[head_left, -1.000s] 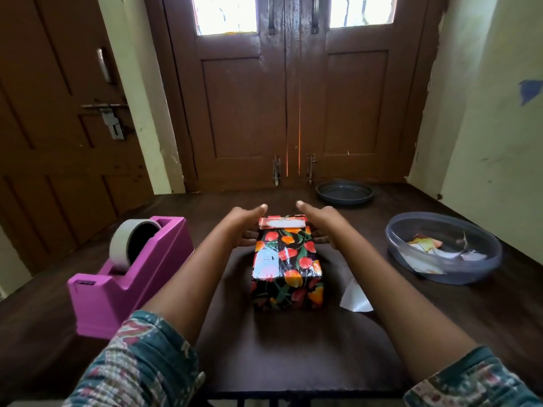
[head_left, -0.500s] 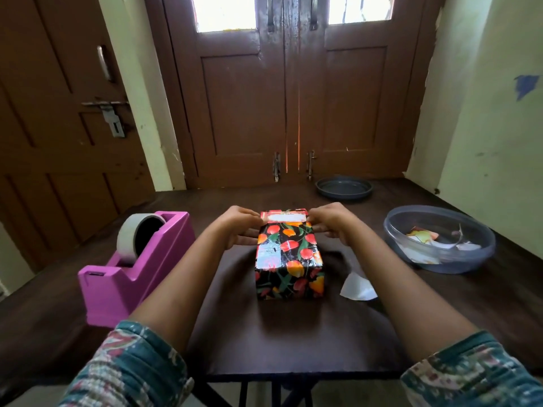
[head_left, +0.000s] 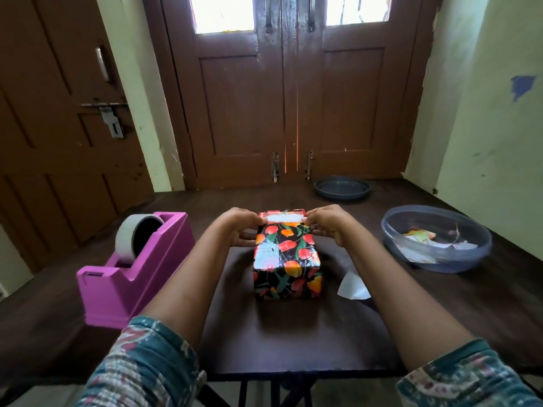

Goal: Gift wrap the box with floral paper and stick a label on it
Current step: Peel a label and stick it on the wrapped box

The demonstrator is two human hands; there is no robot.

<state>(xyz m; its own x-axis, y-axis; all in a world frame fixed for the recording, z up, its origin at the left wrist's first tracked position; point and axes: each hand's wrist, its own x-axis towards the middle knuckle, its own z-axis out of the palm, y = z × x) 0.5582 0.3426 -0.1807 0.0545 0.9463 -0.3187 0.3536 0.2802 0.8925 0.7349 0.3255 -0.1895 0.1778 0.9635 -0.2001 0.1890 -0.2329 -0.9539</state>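
Gripping box [head_left: 286, 259]: L hand [head_left: 236, 227], R hand [head_left: 326, 223] at label [head_left: 284, 227] ends.

Whether the label [head_left: 284, 226] at the far end of the gift box [head_left: 286, 259] bears writing is too small to tell. Its two ends lie under the fingertips of the hands, left hand [head_left: 238, 227] and right hand [head_left: 329, 226], which grip that end. The box's far face is hidden. Right of the box, paper scraps [head_left: 420, 237] blur behind the clear bowl's [head_left: 440, 264] wall. Left of it, the pink tape dispenser [head_left: 117, 289] hides the tape roll's [head_left: 129, 239] lower part.
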